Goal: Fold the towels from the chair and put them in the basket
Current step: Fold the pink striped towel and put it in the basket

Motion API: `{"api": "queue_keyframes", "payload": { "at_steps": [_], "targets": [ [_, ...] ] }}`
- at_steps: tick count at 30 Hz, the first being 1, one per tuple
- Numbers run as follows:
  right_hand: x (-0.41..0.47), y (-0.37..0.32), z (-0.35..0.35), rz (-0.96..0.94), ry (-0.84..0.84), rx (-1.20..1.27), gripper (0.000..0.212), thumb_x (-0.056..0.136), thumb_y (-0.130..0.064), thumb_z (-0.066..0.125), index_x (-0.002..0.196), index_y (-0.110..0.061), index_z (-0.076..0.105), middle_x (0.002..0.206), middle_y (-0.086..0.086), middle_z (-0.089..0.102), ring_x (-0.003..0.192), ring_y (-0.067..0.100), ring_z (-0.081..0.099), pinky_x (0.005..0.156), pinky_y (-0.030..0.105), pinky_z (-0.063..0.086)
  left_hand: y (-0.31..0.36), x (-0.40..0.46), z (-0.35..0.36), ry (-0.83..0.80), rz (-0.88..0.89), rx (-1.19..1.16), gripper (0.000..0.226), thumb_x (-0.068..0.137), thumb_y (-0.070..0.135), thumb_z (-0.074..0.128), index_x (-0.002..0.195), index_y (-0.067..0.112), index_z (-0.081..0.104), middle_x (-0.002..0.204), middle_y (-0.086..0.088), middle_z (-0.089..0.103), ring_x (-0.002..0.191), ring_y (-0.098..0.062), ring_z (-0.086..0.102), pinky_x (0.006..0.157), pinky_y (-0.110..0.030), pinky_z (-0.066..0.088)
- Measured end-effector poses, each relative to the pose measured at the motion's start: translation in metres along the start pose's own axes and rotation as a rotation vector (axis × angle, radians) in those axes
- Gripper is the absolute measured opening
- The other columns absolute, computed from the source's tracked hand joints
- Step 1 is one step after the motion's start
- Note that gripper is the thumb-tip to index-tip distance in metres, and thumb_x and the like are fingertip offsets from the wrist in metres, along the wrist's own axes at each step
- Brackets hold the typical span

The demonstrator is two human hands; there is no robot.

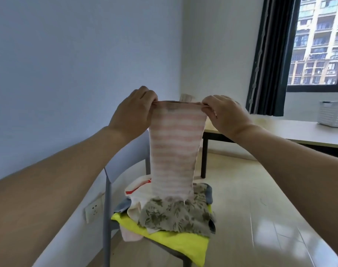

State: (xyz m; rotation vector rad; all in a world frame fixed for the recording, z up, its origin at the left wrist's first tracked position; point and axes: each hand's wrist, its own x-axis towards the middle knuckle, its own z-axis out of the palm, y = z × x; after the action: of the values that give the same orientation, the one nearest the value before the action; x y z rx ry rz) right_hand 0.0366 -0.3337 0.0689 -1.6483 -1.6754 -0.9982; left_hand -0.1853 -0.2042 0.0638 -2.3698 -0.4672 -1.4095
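Pale blue-white walls (77,45) and a glossy cream floor (260,209) frame the scene, with a dark-curtained window (318,41) at the far right. Below it runs a long light-topped table with black legs (279,130), and on its far end sits the white lattice plastic basket (332,115) — well apart from the work, its inside hidden from this angle.

Nearer, the grey metal-framed chair (107,199) carries a loose heap: a bright yellow cloth (176,239) at the bottom, a grey-green floral towel (174,214) over it, a white towel with a red stripe (139,187) behind.

Above the heap hangs the pink-and-white striped towel (176,149), held up by its top edge, its lower end just touching the pile. The left hand (133,112) pinches one upper corner and the right hand (226,114) the other, both clamped on the cloth and held apart so the edge is taut.

By the look of it the task is early — this towel is lifted but not yet folded, and several remain on the chair.
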Motion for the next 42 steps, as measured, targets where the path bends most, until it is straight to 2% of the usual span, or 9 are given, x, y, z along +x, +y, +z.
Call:
{"api": "queue_keyframes", "payload": {
  "at_steps": [4,10,13,18,22,30,34,39,42],
  "targets": [
    [-0.038,-0.012,0.003,0.146,-0.285,0.174,0.012,0.094,-0.022,0.054,0.097,-0.012,0.061,0.083,0.001,0.061,0.074,0.022,0.056,0.068,0.033,0.046,0.025,-0.048,0.0,-0.243,-0.304,-0.375,0.009,0.095,0.008,0.043,0.089,0.01,0.049,0.068,-0.003,0.053,0.061,-0.021,0.047,0.057,-0.034,0.038],
    [-0.086,-0.033,0.015,0.439,-1.386,0.265,0.011,0.089,-0.007,0.06,0.083,-0.015,0.064,0.071,0.005,0.063,0.059,0.016,0.059,0.069,0.03,0.056,0.057,-0.135,0.024,-0.879,-0.916,-0.891,0.009,0.098,0.007,0.048,0.094,0.011,0.054,0.086,-0.013,0.061,0.073,-0.024,0.064,0.065,-0.039,0.059],
    [-0.113,-0.04,0.032,0.463,-1.542,0.218,0.016,0.086,-0.002,0.062,0.077,-0.015,0.059,0.068,0.007,0.061,0.056,0.017,0.058,0.071,0.035,0.057,0.075,-0.17,0.037,-1.12,-0.991,-0.967,0.012,0.096,0.004,0.047,0.106,0.007,0.054,0.095,-0.016,0.063,0.08,-0.028,0.067,0.069,-0.04,0.06],
    [-0.154,-0.044,0.064,0.47,-1.721,0.195,0.011,0.088,-0.003,0.06,0.099,-0.006,0.058,0.073,0.006,0.06,0.06,0.017,0.058,0.071,0.033,0.055,0.089,-0.216,0.058,-1.265,-1.081,-1.021,0.013,0.095,0.001,0.047,0.104,0.007,0.055,0.092,-0.012,0.063,0.073,-0.021,0.066,0.063,-0.036,0.06],
    [-0.167,-0.041,0.083,0.46,-1.674,0.229,0.003,0.09,-0.006,0.056,0.089,-0.007,0.059,0.075,0.006,0.06,0.059,0.016,0.058,0.067,0.03,0.055,0.088,-0.229,0.075,-1.202,-1.131,-0.925,0.014,0.095,0.003,0.044,0.096,0.009,0.057,0.093,-0.01,0.062,0.078,-0.022,0.066,0.064,-0.038,0.061],
    [-0.161,-0.028,0.15,0.374,-1.219,0.125,0.031,0.093,-0.019,0.048,0.063,-0.014,0.044,0.067,0.0,0.046,0.068,0.019,0.047,0.051,0.024,0.035,0.046,-0.23,0.143,-0.874,-1.094,-0.602,0.016,0.093,0.012,0.04,0.079,0.014,0.048,0.079,-0.008,0.052,0.073,-0.024,0.052,0.063,-0.034,0.046],
    [-0.159,-0.02,0.194,0.449,-1.073,0.14,0.03,0.094,-0.017,0.044,0.064,-0.015,0.047,0.071,-0.002,0.048,0.069,0.017,0.048,0.051,0.022,0.034,0.024,-0.221,0.179,-0.829,-1.091,-0.481,0.014,0.092,0.012,0.038,0.081,0.015,0.047,0.077,-0.003,0.049,0.067,-0.018,0.043,0.054,-0.03,0.031],
    [-0.161,-0.013,0.235,0.6,-0.977,0.132,0.016,0.093,-0.009,0.041,0.086,-0.008,0.056,0.082,0.002,0.051,0.071,0.017,0.049,0.053,0.024,0.039,0.018,-0.216,0.217,-0.896,-1.097,-0.503,0.023,0.092,0.009,0.033,0.109,0.008,0.048,0.098,-0.007,0.049,0.077,-0.017,0.044,0.061,-0.03,0.035],
    [-0.163,-0.01,0.248,0.617,-0.954,0.167,0.016,0.092,-0.009,0.041,0.09,-0.007,0.056,0.087,0.005,0.054,0.078,0.021,0.051,0.06,0.025,0.04,0.013,-0.217,0.23,-0.911,-1.13,-0.517,0.018,0.093,0.008,0.032,0.101,0.008,0.048,0.09,-0.006,0.049,0.074,-0.018,0.044,0.061,-0.03,0.034]
  ]
}}
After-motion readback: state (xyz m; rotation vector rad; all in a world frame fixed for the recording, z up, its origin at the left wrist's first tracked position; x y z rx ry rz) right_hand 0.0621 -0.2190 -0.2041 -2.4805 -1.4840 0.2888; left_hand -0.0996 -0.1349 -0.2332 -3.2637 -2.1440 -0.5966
